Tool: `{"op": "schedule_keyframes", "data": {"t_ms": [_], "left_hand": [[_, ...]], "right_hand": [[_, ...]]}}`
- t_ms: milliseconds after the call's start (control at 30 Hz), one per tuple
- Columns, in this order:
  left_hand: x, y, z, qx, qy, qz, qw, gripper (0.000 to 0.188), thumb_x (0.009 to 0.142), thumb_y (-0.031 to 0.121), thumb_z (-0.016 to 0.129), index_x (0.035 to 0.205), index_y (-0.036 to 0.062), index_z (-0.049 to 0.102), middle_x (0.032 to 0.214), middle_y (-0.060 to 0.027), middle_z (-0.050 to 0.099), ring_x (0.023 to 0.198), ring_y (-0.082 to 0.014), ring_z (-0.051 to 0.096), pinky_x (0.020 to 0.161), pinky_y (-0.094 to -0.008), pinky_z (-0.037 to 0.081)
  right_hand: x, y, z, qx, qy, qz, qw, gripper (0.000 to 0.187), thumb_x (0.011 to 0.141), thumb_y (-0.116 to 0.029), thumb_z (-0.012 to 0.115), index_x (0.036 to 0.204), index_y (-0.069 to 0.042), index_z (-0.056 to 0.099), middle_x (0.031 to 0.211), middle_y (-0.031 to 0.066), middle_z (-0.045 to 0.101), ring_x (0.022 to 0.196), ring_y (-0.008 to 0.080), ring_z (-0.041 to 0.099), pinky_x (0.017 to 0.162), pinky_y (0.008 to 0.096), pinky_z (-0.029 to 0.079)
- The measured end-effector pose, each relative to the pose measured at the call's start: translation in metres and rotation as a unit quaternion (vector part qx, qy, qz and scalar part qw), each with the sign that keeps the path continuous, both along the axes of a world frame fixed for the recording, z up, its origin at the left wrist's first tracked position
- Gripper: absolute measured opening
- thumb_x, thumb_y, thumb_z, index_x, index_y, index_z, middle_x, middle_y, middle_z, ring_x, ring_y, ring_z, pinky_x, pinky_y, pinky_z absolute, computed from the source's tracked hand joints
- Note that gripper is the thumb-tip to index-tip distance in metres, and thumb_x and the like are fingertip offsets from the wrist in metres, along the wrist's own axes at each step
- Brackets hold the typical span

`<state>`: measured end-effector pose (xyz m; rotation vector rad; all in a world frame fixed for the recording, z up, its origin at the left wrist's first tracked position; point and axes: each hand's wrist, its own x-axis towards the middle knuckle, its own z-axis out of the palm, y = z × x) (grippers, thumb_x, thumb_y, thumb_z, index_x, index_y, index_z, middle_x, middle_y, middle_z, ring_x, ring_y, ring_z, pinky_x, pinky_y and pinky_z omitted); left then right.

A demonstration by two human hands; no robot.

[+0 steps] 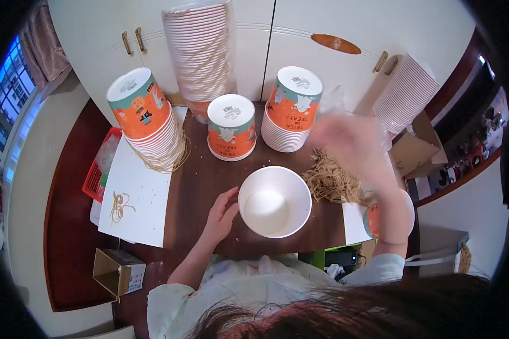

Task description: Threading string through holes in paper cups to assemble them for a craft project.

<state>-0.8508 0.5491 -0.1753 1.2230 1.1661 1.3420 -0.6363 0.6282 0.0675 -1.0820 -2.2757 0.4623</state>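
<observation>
A white paper bucket [275, 200] stands mouth-up on the dark wooden table [201, 175] in front of me. My left hand [220, 213] rests against its left side, fingers curled on the wall. My right hand [353, 144] is raised and blurred above a heap of tan rubber bands [329, 182] to the right of the bucket; whether it holds anything cannot be told. Behind the bucket stand stacks of upside-down orange printed buckets: a tilted left stack [144, 116], a short middle stack [231, 127] and a right stack [293, 107].
A tall wrapped stack of buckets [201, 53] leans on white cabinet doors [322, 22]; another stack [404, 93] lies at right. White paper [136, 198] bears a few rubber bands [119, 204]. A red basket [99, 169], small carton [117, 271] and open cardboard box [415, 150] stand around.
</observation>
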Motion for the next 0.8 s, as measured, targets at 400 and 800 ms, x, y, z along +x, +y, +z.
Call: {"op": "schedule_keyframes", "data": {"t_ms": [400, 800], "left_hand": [[0.007, 0.014, -0.005, 0.003, 0.0, -0.019, 1.0, 0.026, 0.084, 0.003, 0.046, 0.11, -0.0013, 0.051, 0.104, -0.0077, 0.054, 0.098, -0.0137, 0.051, 0.084, -0.0245, 0.04], [0.012, 0.014, -0.01, 0.006, -0.039, -0.032, 0.999, 0.028, 0.083, 0.0, 0.047, 0.112, -0.0012, 0.05, 0.105, -0.0083, 0.055, 0.097, -0.0144, 0.053, 0.084, -0.0254, 0.042]], "right_hand": [[-0.044, 0.014, -0.174, -0.061, -0.104, 0.16, 0.98, 0.013, 0.075, -0.016, 0.058, 0.079, -0.005, 0.063, 0.077, 0.0102, 0.061, 0.069, 0.0284, 0.058, 0.063, 0.0379, 0.046], [-0.051, 0.014, -0.181, -0.03, -0.129, 0.138, 0.982, 0.015, 0.071, -0.019, 0.058, 0.076, -0.007, 0.064, 0.076, 0.0101, 0.062, 0.068, 0.0281, 0.059, 0.062, 0.0375, 0.048]]}}
